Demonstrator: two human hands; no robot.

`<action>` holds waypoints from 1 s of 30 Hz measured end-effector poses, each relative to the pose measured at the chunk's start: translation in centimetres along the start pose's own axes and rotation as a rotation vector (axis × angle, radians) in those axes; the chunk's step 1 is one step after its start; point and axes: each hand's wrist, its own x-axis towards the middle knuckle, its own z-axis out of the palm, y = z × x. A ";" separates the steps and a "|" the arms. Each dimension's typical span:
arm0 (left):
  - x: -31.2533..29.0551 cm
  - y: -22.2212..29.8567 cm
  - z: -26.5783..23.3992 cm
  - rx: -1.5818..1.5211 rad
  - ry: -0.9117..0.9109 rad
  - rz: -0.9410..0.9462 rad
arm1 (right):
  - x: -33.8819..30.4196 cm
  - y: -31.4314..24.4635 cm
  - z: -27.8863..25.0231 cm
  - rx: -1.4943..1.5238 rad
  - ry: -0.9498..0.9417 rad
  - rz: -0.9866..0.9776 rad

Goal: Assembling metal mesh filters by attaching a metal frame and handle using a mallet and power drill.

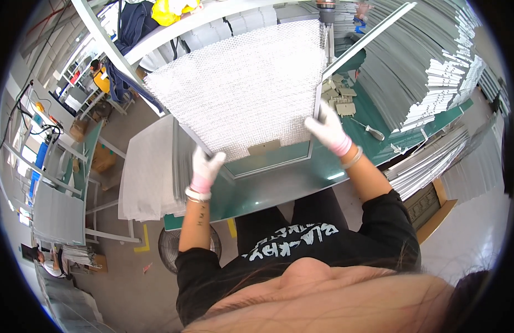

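A large silvery mesh sheet (240, 83) is raised in front of me, tilted over the green worktable. Beneath its near edge shows a thin grey metal frame (273, 168). A small beige piece (265, 147) sits at the middle of the mesh's near edge. My left hand (206, 167), in a white glove with a pink cuff, closes at the near left corner of the mesh. My right hand (329, 130), gloved alike, closes on its right edge beside the frame's rail. The fingertips behind the edges are partly hidden.
A stack of mesh sheets (151, 166) stands at the left table edge. Beige parts (344, 100) and a screwdriver (369, 129) lie on the green table (240, 194) at right. Tall stacks of grey strips (412, 66) rise beyond. A floor fan (168, 250) stands below left.
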 end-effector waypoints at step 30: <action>3.8 7.0 -0.4 -0.167 0.242 0.135 | 5.0 -6.6 1.4 -0.044 0.124 -0.040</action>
